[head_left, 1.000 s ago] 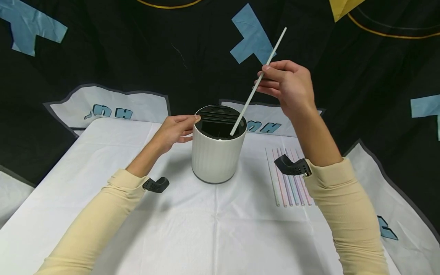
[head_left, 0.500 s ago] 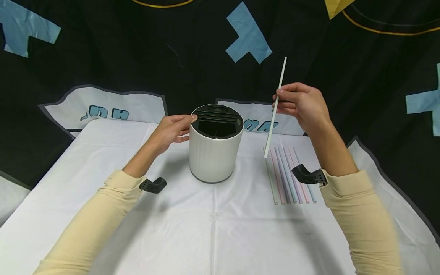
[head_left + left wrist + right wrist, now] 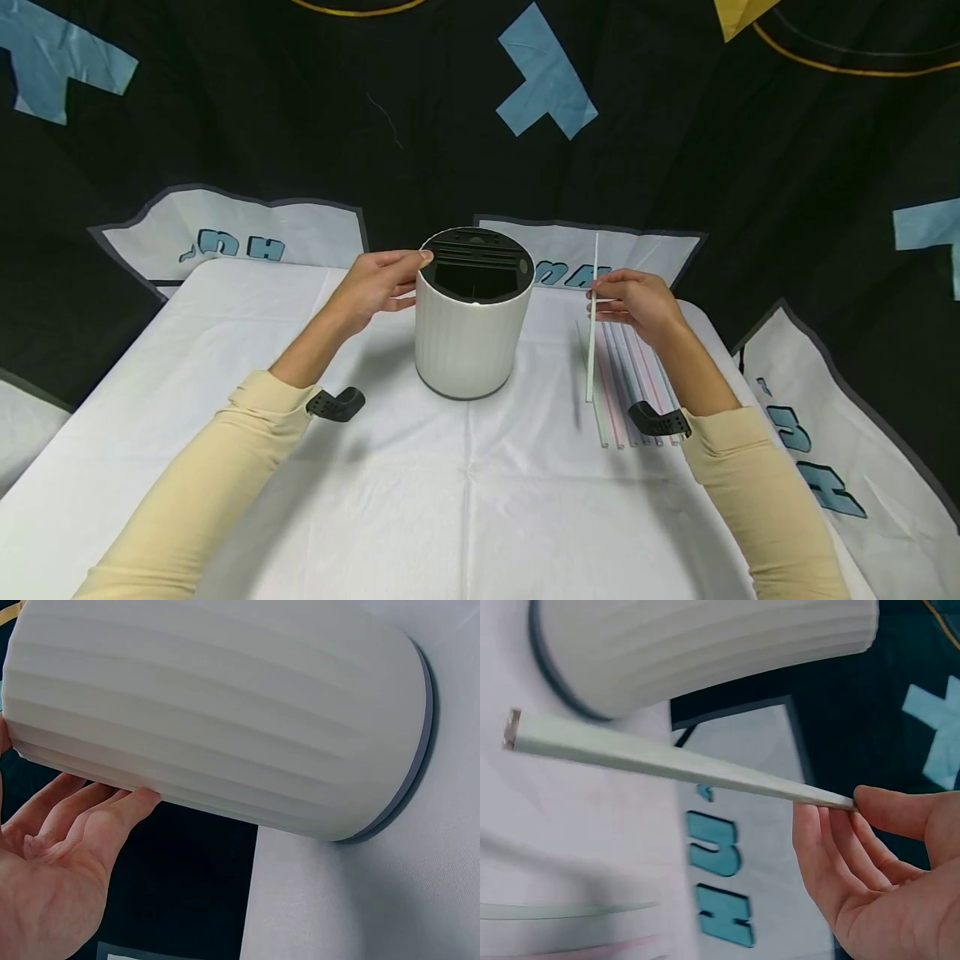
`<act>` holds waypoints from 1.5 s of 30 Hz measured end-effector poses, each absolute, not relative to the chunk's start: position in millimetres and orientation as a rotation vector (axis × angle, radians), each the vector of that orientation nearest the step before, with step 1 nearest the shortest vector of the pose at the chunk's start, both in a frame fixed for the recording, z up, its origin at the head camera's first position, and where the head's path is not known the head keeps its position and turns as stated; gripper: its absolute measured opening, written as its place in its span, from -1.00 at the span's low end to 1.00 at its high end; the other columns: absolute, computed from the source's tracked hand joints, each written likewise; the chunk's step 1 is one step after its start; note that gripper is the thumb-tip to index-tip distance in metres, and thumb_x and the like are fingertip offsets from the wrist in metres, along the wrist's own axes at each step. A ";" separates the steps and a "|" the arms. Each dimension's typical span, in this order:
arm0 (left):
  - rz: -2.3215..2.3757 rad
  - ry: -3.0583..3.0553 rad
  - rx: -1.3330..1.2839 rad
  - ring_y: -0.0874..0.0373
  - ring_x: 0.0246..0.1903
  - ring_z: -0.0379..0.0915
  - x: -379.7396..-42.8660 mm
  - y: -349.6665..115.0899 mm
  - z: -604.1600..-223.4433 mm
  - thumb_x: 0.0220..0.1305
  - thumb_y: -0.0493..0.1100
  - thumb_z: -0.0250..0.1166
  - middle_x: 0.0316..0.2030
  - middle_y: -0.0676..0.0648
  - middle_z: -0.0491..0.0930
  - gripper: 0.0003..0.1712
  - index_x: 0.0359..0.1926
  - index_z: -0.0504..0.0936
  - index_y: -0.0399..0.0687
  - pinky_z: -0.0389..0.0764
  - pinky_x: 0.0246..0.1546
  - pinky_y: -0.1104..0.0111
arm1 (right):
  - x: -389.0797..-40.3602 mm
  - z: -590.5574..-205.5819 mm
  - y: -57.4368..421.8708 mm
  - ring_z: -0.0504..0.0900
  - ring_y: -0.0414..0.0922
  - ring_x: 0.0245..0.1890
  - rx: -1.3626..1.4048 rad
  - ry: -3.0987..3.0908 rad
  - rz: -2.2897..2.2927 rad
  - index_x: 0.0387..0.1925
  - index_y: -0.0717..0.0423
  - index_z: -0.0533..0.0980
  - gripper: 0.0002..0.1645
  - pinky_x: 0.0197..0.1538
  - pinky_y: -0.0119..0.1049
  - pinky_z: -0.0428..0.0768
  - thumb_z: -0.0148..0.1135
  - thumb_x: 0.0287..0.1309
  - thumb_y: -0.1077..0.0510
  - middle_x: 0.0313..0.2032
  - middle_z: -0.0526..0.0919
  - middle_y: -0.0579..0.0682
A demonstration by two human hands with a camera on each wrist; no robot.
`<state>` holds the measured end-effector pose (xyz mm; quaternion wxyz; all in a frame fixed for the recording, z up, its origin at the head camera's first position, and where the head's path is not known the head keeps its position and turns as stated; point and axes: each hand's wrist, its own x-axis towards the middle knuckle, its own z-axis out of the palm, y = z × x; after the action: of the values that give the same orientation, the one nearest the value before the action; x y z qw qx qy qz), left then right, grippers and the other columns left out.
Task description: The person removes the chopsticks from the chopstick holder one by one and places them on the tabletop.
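Observation:
A white ribbed round container (image 3: 471,350) with a slotted black top (image 3: 480,265) stands upright on the white-covered table. My left hand (image 3: 382,283) holds it at its left upper edge. The thumb lies on the rim and the fingers (image 3: 120,814) touch the outer wall. To the container's right, my right hand (image 3: 636,307) pinches a long pale green straw (image 3: 591,358) near its upper part, between thumb and fingertips. The straw hangs almost upright, its lower end above the table. In the right wrist view the straw (image 3: 645,757) points away from the fingertips toward the table.
Several pastel straws (image 3: 617,408) lie side by side on the table below my right hand, partly hidden by the wrist camera mount (image 3: 658,419). A black cloth (image 3: 300,125) with blue shapes hangs behind the white table cover (image 3: 420,508).
The right hand has carried the pale green straw from over the container's top to the right and down, beside the row of straws, turning it nearly upright. The left hand stays on the container.

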<state>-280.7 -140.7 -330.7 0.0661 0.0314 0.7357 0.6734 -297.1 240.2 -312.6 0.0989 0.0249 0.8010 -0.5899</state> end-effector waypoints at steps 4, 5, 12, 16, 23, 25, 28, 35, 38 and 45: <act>2.026 2.215 0.091 0.00 0.21 0.58 -281.9 -141.2 -330.7 0.37 0.14 0.31 0.27 -0.12 0.57 -0.38 0.32 0.55 -0.07 0.71 0.05 0.23 | -297.7 -331.9 241.0 0.71 -0.21 -0.23 0.055 2.375 -1.671 0.16 0.33 0.45 -0.58 -0.10 -0.44 0.73 0.16 0.47 0.10 -0.19 0.68 -0.13; 2.026 2.212 0.090 0.00 0.21 0.57 -282.3 -141.3 -330.8 0.37 0.14 0.32 0.27 -0.12 0.57 -0.37 0.32 0.55 -0.08 0.71 0.06 0.23 | -297.9 -336.1 241.1 0.71 -0.20 -0.22 0.056 2.368 -1.660 0.18 0.35 0.44 -0.56 -0.09 -0.43 0.74 0.16 0.46 0.11 -0.18 0.68 -0.12; 2.025 2.221 0.090 0.01 0.20 0.58 -280.7 -140.3 -330.7 0.37 0.14 0.31 0.25 -0.10 0.58 -0.39 0.31 0.56 -0.06 0.71 0.06 0.21 | -297.3 -365.2 244.2 0.73 -0.15 -0.22 0.056 2.346 -1.599 0.20 0.46 0.41 -0.52 -0.09 -0.38 0.74 0.16 0.44 0.16 -0.26 0.71 -0.12; 2.032 2.212 0.091 0.01 0.20 0.58 -281.2 -140.0 -331.1 0.37 0.14 0.31 0.25 -0.10 0.59 -0.40 0.30 0.57 -0.07 0.72 0.05 0.22 | -297.0 -380.2 246.4 0.74 -0.08 -0.15 0.056 2.355 -1.544 0.20 0.46 0.42 -0.52 -0.04 -0.31 0.75 0.16 0.44 0.17 -0.20 0.71 -0.03; 2.019 2.212 0.091 -0.01 0.23 0.56 -282.1 -140.3 -331.2 0.37 0.15 0.31 0.28 -0.13 0.56 -0.35 0.33 0.54 -0.09 0.70 0.08 0.23 | -296.9 -396.3 249.0 0.73 -0.17 -0.27 0.109 2.360 -1.543 0.12 0.41 0.46 -0.58 -0.14 -0.38 0.75 0.19 0.42 0.16 -0.16 0.72 0.05; 2.014 2.215 0.093 -0.01 0.23 0.55 -282.3 -140.5 -331.3 0.37 0.15 0.31 0.28 -0.13 0.56 -0.35 0.33 0.54 -0.10 0.70 0.08 0.23 | -297.0 -398.4 248.9 0.72 -0.20 -0.30 0.111 2.362 -1.553 0.10 0.40 0.47 -0.60 -0.16 -0.39 0.75 0.20 0.41 0.16 -0.19 0.71 0.04; 2.013 2.216 0.093 -0.01 0.23 0.55 -282.1 -140.9 -331.1 0.37 0.15 0.31 0.29 -0.13 0.56 -0.35 0.34 0.53 -0.10 0.70 0.07 0.23 | -297.2 -399.7 249.1 0.71 -0.21 -0.31 0.100 2.366 -1.557 0.11 0.41 0.47 -0.59 -0.16 -0.38 0.76 0.20 0.41 0.16 -0.20 0.69 0.04; 2.036 2.210 0.081 0.01 0.21 0.58 -280.8 -140.4 -331.1 0.37 0.14 0.31 0.25 -0.10 0.59 -0.40 0.30 0.57 -0.07 0.72 0.04 0.23 | -299.4 -402.9 247.7 0.70 -0.21 -0.40 0.186 2.409 -1.531 0.12 0.40 0.47 -0.58 -0.23 -0.39 0.76 0.23 0.39 0.17 -0.16 0.70 0.12; 2.025 2.217 0.093 0.00 0.22 0.57 -280.4 -140.5 -331.7 0.38 0.14 0.30 0.27 -0.11 0.57 -0.39 0.32 0.56 -0.07 0.71 0.06 0.21 | -300.3 -404.9 247.5 0.71 -0.20 -0.41 0.218 2.427 -1.514 0.12 0.41 0.48 -0.58 -0.21 -0.34 0.77 0.25 0.38 0.19 -0.19 0.71 0.11; 2.018 2.221 0.090 -0.01 0.24 0.55 -282.2 -141.2 -332.8 0.37 0.15 0.31 0.28 -0.12 0.57 -0.37 0.32 0.55 -0.08 0.69 0.09 0.19 | -301.7 -408.6 250.1 0.70 -0.20 -0.42 0.225 2.452 -1.505 0.10 0.41 0.49 -0.59 -0.19 -0.32 0.78 0.26 0.37 0.19 -0.21 0.69 0.13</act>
<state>-282.2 -141.2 -332.8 0.0697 0.0300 0.7379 0.6706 -301.7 250.1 -408.6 0.1276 0.0775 0.8427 -0.5173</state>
